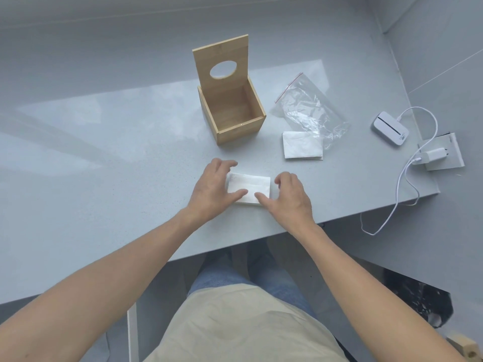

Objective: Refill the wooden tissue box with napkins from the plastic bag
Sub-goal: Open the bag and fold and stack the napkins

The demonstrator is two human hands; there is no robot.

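Left hand (212, 190) and right hand (292, 198), fingers spread, press folded white napkin stack (252, 188) near grey table's front edge (235, 241); open-lidded wooden tissue box (231, 113) apart behind.

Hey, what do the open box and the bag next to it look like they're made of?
The box looks like light bamboo or wood with a matte finish: visible grain, tan panels. The bag seems to be thin clear plastic: see-through, crinkled, glossy, with a red strip along its top edge.

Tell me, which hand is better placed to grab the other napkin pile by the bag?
Probably the right hand. The second napkin pile lies on its side, beside the plastic bag.
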